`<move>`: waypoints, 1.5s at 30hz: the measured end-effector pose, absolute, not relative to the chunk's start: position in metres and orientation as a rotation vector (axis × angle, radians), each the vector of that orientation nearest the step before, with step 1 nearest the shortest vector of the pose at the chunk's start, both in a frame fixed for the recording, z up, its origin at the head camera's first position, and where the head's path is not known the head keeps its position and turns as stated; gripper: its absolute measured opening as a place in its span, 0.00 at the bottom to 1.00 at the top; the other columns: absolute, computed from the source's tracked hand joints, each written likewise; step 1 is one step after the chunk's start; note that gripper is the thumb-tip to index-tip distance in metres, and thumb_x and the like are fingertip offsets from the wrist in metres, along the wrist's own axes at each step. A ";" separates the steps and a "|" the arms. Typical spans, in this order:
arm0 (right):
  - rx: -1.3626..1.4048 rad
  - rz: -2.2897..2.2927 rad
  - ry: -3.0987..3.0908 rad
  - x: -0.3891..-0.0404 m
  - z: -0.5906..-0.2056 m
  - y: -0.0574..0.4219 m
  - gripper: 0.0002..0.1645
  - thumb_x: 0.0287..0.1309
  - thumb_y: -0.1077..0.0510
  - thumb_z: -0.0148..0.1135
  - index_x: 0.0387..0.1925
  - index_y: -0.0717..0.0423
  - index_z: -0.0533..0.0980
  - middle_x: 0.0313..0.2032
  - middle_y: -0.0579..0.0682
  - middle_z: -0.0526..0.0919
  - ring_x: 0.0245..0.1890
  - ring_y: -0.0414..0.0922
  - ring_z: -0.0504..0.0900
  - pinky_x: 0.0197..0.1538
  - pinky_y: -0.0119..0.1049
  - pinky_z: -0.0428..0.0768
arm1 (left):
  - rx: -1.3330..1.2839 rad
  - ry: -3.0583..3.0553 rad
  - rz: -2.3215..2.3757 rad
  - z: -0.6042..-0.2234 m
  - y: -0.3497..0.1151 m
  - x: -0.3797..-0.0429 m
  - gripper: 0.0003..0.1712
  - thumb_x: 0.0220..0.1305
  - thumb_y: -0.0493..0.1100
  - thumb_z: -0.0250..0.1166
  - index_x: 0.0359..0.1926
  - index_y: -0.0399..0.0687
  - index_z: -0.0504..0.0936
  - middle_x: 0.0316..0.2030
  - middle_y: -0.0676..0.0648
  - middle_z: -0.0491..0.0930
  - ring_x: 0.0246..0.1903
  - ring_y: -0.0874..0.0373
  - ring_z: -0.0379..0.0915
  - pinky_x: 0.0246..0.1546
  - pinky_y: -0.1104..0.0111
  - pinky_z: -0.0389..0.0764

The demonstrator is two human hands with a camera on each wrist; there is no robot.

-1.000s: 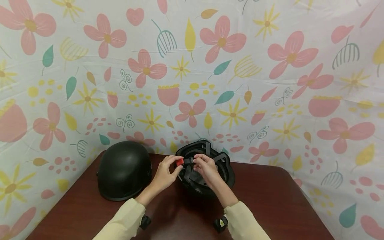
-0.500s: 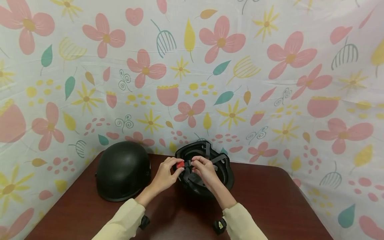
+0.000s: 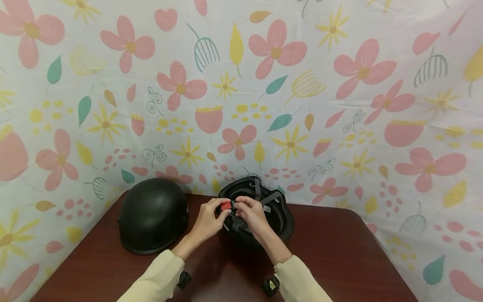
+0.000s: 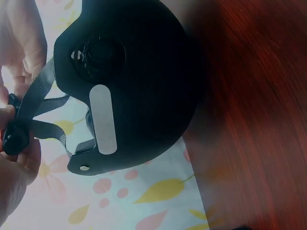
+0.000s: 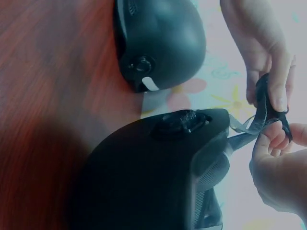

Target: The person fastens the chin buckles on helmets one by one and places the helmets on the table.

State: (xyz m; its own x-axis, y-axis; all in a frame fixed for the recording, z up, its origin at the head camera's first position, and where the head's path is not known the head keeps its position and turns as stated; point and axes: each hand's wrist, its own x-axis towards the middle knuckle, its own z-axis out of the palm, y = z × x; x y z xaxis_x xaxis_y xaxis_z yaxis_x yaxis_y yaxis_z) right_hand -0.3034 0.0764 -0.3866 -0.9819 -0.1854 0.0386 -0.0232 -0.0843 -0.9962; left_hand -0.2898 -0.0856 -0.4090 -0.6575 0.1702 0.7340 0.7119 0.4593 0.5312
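An upturned black helmet (image 3: 284, 220) lies with its inside facing up, grey chin straps (image 4: 41, 88) running from its rim to both hands. My left hand (image 3: 208, 217) pinches the red-faced half of the chin-strap buckle (image 3: 226, 206) between thumb and fingers. Close against it on the right, my right hand (image 3: 253, 214) grips the black buckle end with its strap. The two buckle parts meet right between the fingertips; in the right wrist view the fingers partly hide them. From the left wrist, the buckle's dark back (image 4: 17, 136) shows beside the left fingers.
A second black helmet (image 3: 152, 216) stands dome up on the dark red wooden table (image 3: 332, 251), left of the hands. Behind the table hangs a flower-patterned cloth (image 3: 241, 84). Small black devices (image 3: 271, 286) are strapped at both wrists.
My right hand has moved left toward the left hand, carrying the black buckle end up to the red part. The gap between the hands has narrowed; the left hand has barely moved.
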 end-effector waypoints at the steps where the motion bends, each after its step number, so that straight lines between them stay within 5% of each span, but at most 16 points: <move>1: -0.237 -2.220 2.057 -0.303 -0.386 0.076 0.09 0.64 0.65 0.54 0.44 0.65 0.74 0.38 0.48 0.77 0.33 0.39 0.77 0.43 0.30 0.78 | -0.730 -2.107 -1.168 -0.409 -0.086 -0.290 0.15 0.57 0.31 0.69 0.47 0.33 0.83 0.34 0.40 0.83 0.21 0.68 0.61 0.24 0.76 0.67; 10: -0.244 -2.239 2.040 -0.302 -0.387 0.079 0.08 0.64 0.65 0.55 0.43 0.65 0.73 0.38 0.49 0.76 0.34 0.39 0.77 0.42 0.29 0.78 | -0.752 -2.117 -1.197 -0.409 -0.087 -0.290 0.16 0.58 0.33 0.69 0.48 0.35 0.83 0.34 0.41 0.83 0.21 0.70 0.57 0.23 0.77 0.64; 18: -0.231 -2.237 2.018 -0.304 -0.394 0.087 0.07 0.65 0.64 0.55 0.43 0.64 0.73 0.37 0.47 0.75 0.34 0.40 0.77 0.41 0.29 0.79 | -0.769 -2.100 -1.209 -0.417 -0.085 -0.292 0.16 0.58 0.34 0.69 0.49 0.35 0.83 0.38 0.42 0.84 0.24 0.62 0.65 0.23 0.76 0.68; 25: -0.175 -2.257 2.064 -0.307 -0.402 0.102 0.11 0.66 0.62 0.55 0.47 0.65 0.72 0.38 0.46 0.75 0.32 0.37 0.77 0.41 0.28 0.80 | -0.750 -2.075 -1.236 -0.422 -0.087 -0.291 0.15 0.58 0.34 0.70 0.48 0.39 0.83 0.42 0.42 0.83 0.40 0.47 0.78 0.38 0.68 0.78; 33: -0.072 -2.221 2.129 -0.313 -0.412 0.114 0.16 0.66 0.62 0.55 0.54 0.64 0.71 0.41 0.48 0.74 0.35 0.40 0.76 0.44 0.32 0.80 | -0.714 -2.183 -1.316 -0.436 -0.087 -0.286 0.17 0.58 0.37 0.71 0.49 0.38 0.82 0.45 0.43 0.82 0.45 0.49 0.77 0.47 0.55 0.79; 45: -0.038 -2.109 2.243 -0.314 -0.422 0.118 0.22 0.67 0.60 0.56 0.58 0.69 0.70 0.45 0.52 0.76 0.39 0.45 0.80 0.49 0.37 0.81 | -0.715 -2.362 -1.292 -0.450 -0.081 -0.280 0.18 0.59 0.50 0.70 0.48 0.49 0.83 0.46 0.51 0.79 0.47 0.54 0.71 0.46 0.57 0.74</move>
State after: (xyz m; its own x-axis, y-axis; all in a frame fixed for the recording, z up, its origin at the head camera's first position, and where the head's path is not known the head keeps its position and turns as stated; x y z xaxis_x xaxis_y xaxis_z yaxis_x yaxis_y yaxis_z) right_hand -0.3143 0.1179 -0.4225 -0.9977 -0.0610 -0.0293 0.0254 0.0623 -0.9977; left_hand -0.2799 -0.0806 -0.4498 -0.8096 0.2602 0.5262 0.5834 0.4553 0.6725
